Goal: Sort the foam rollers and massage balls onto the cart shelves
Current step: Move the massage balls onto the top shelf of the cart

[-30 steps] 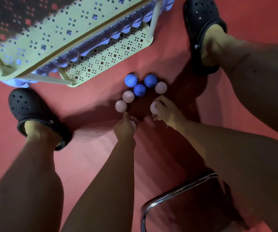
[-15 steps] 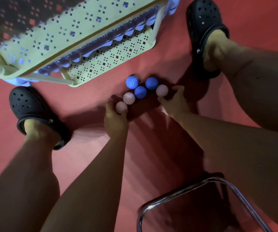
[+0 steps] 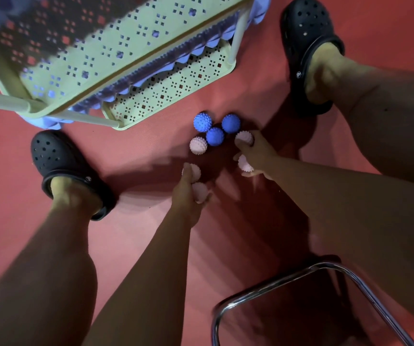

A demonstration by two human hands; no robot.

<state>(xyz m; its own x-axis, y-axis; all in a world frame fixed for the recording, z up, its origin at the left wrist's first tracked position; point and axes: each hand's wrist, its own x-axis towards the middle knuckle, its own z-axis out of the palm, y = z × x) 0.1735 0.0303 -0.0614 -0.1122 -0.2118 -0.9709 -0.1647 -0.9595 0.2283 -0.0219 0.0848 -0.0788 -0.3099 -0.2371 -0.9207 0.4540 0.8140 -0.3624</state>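
Observation:
Three blue spiky massage balls (image 3: 215,136) lie clustered on the red floor, with one pink spiky ball (image 3: 198,145) loose beside them. My left hand (image 3: 185,189) grips two pink balls (image 3: 195,171), one above the other. My right hand (image 3: 257,152) holds a pink ball (image 3: 245,166) in its palm while its fingertips close on another pink ball (image 3: 243,137) next to the blue ones. The pale green perforated cart (image 3: 166,88) stands just beyond the balls, with a purple ridged foam roller (image 3: 156,66) lying between its shelves.
My feet in black clogs stand at the left (image 3: 61,166) and upper right (image 3: 308,46) of the balls. A chrome chair frame (image 3: 270,283) curves across the bottom right. Red floor mat surrounds everything.
My left hand has picked up a second pink ball and drawn back toward me. My right hand has reached forward and closed its fingertips on the pink ball beside the blue ones.

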